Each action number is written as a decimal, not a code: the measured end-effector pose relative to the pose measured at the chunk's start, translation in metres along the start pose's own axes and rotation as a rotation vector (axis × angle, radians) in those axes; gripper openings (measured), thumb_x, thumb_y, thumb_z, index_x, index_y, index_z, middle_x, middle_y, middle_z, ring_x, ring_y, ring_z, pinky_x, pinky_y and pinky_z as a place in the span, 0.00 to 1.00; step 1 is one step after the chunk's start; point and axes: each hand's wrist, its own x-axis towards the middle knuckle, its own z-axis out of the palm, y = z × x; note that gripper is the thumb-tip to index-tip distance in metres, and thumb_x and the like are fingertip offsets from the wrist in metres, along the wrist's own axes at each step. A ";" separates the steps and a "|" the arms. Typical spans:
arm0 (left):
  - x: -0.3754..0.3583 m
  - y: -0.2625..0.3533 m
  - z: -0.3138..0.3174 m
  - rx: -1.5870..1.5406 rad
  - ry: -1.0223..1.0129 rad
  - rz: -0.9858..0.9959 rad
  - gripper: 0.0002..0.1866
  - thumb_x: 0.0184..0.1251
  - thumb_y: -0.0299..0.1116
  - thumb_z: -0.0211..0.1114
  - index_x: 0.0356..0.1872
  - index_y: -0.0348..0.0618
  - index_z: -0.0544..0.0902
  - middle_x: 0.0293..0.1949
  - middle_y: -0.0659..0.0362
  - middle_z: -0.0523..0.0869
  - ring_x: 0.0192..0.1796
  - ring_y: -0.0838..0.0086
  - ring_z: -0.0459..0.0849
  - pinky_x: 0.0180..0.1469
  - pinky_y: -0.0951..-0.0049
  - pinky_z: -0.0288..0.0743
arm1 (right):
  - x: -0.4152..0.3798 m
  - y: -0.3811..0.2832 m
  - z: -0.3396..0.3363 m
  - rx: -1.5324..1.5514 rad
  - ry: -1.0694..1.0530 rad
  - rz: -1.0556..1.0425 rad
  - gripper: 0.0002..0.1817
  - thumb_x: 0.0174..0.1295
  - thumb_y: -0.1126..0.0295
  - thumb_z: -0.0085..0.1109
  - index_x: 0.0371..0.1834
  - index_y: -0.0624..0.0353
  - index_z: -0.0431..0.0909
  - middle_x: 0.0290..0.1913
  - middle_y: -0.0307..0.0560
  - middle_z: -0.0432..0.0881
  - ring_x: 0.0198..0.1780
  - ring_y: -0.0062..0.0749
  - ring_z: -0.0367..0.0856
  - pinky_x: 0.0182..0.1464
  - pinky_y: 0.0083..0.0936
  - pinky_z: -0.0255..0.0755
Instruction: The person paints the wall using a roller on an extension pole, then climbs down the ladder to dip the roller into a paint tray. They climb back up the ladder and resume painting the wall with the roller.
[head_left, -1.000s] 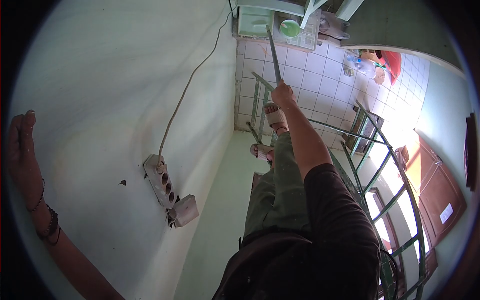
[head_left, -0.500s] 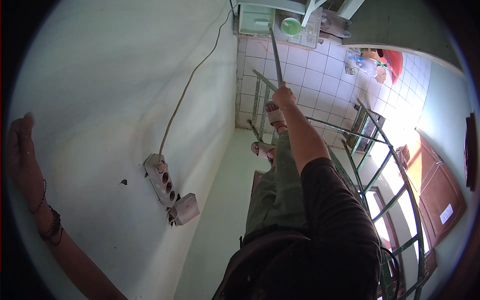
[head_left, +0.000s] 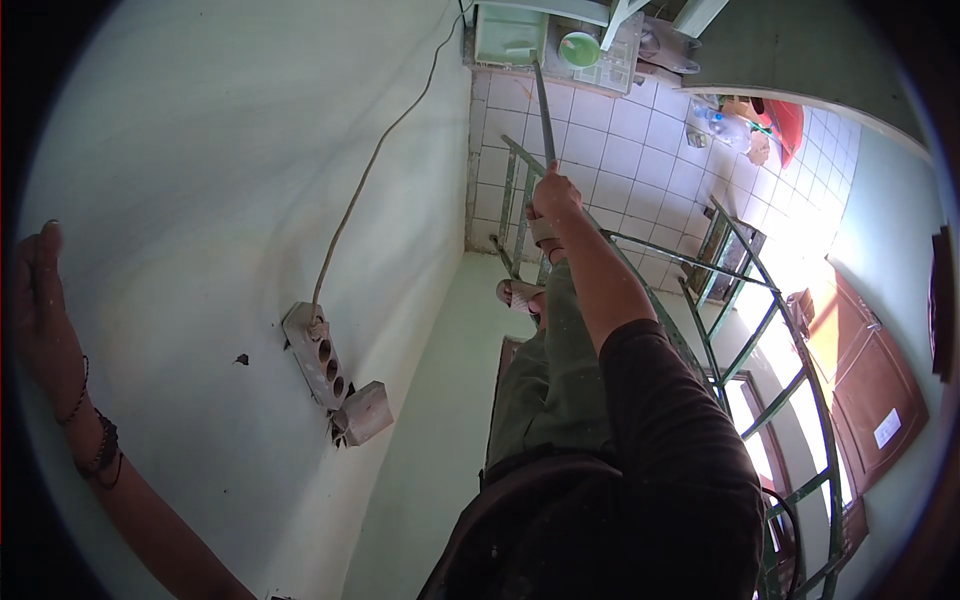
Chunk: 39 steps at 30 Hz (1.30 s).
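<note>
Right hand grips long pole, far end down in pale green tray

Long grey pole runs from the hand down to floor level; far end at the edge of a rectangular pale green tray. Small pale cylinder in tray by the pole tip, probably a roller head; join too small to confirm. Right hand wrapped tight round the near end, arm stretched down, likely because the tray sits far below. Round pale green bucket just beside tray, presumably for easy reach.

Left hand, dark bracelets on wrist, fingers straight, holding nothing, raised at the pale green wall; maybe bracing for balance, contact can't be told. Grey multi-hole socket strip on wall between the hands, thin beige cable running up from it. Sandalled feet below the right hand, by green metal frame bars, probably standing on them. White square-tiled floor beneath.
</note>
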 end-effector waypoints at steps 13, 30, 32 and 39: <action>0.001 -0.008 -0.002 -0.080 -0.050 0.048 0.15 0.72 0.34 0.52 0.46 0.33 0.80 0.42 0.62 0.81 0.50 0.79 0.78 0.61 0.77 0.65 | -0.015 0.010 -0.021 -0.116 0.070 -0.060 0.35 0.60 0.69 0.44 0.72 0.59 0.48 0.49 0.56 0.80 0.51 0.42 0.81 0.51 0.36 0.76; -0.004 -0.009 0.001 -0.025 -0.017 0.011 0.15 0.73 0.36 0.50 0.45 0.33 0.78 0.48 0.57 0.82 0.55 0.76 0.77 0.63 0.75 0.65 | 0.007 0.006 -0.034 0.078 -0.056 -0.040 0.36 0.58 0.71 0.46 0.72 0.59 0.47 0.57 0.64 0.73 0.59 0.55 0.72 0.60 0.42 0.68; -0.001 -0.015 0.001 -0.013 0.008 0.036 0.16 0.73 0.36 0.50 0.45 0.33 0.78 0.48 0.57 0.82 0.55 0.76 0.77 0.63 0.75 0.65 | 0.008 0.008 -0.041 0.110 -0.081 -0.026 0.37 0.58 0.72 0.46 0.72 0.59 0.46 0.58 0.64 0.72 0.61 0.55 0.71 0.62 0.41 0.66; 0.002 -0.006 0.001 -0.035 0.000 0.020 0.15 0.73 0.35 0.50 0.44 0.32 0.78 0.48 0.57 0.82 0.55 0.76 0.77 0.64 0.75 0.65 | 0.019 0.011 -0.029 -0.018 0.016 -0.038 0.34 0.58 0.69 0.49 0.70 0.58 0.53 0.55 0.58 0.76 0.57 0.46 0.76 0.55 0.39 0.72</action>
